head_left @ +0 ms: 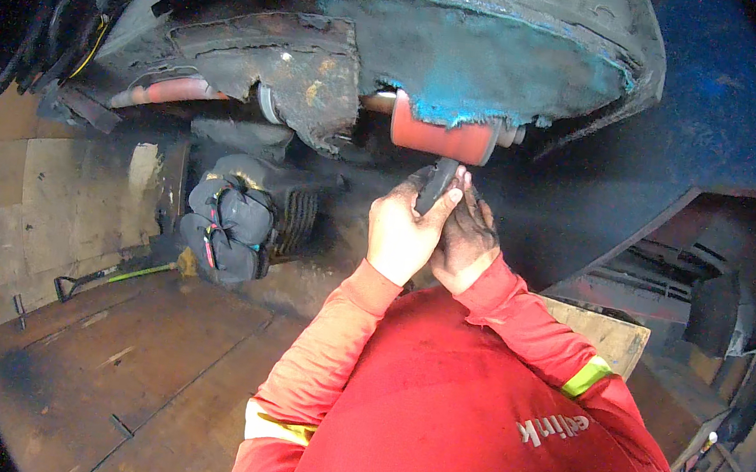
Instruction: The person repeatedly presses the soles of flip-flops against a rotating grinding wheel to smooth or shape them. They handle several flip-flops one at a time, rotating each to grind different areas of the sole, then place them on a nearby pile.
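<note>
My left hand (pixel 401 234) and my right hand (pixel 468 236) are close together, fingers wrapped round a dark oblong piece (pixel 436 184). Its upper end is just under a red cylindrical wheel (pixel 440 137), which looks blurred as if spinning; I cannot tell whether they touch. Over the wheel hangs a worn dark hood with a frayed blue-stained cloth (pixel 479 62). The fingertips of both hands are sooty, and my right hand is darker with grime.
Left are a second red wheel (pixel 172 92), dark bundled pads (pixel 227 229), boarded walls (pixel 69 194) and a green-handled tool (pixel 135 272). A brown floor (pixel 115 374) lies below. Right are a blue sloped panel (pixel 705 105) and a wooden board (pixel 616 335).
</note>
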The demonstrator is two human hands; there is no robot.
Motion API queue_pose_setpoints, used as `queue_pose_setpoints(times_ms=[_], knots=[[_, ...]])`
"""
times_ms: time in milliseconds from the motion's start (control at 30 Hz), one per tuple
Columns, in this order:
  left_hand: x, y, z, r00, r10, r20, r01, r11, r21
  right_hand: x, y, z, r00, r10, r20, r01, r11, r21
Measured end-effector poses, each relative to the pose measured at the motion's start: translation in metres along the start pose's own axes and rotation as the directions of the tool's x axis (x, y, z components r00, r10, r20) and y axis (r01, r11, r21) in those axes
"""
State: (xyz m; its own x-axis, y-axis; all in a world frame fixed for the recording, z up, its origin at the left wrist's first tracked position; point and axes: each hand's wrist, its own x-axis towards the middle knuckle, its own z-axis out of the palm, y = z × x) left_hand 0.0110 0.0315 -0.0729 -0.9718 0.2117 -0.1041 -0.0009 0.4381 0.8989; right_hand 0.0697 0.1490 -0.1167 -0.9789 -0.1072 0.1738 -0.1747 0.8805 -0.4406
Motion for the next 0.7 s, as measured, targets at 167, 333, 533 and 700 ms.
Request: queue_pose_setpoints(times_ms=[167, 333, 533, 700], knots=[[-0.002, 0.004, -0.006, 0.98, 0.185, -0.076, -0.187, 0.982, -0.009, 0.002, -0.007, 0.003, 0.999, 0.008, -0.048, -0.005, 0.998, 0.056], [0.005, 0.011, -0.02, 0.979, 0.202, -0.026, -0.188, 0.946, 0.265, 0.011, -0.02, -0.011, 0.994, -0.005, -0.11, 0.047, 0.921, 0.388], [0.024, 0.004, -0.012, 0.996, 0.059, 0.074, -0.088, 0.854, 0.512, 0.023, -0.017, -0.033, 0.969, 0.162, 0.189, -0.244, 0.764, 0.597], [0.025, -0.007, 0.007, 0.999, -0.033, 0.003, 0.032, 0.984, 0.174, 0.024, 0.006, -0.032, 0.948, 0.112, 0.297, -0.225, 0.897, 0.38]])
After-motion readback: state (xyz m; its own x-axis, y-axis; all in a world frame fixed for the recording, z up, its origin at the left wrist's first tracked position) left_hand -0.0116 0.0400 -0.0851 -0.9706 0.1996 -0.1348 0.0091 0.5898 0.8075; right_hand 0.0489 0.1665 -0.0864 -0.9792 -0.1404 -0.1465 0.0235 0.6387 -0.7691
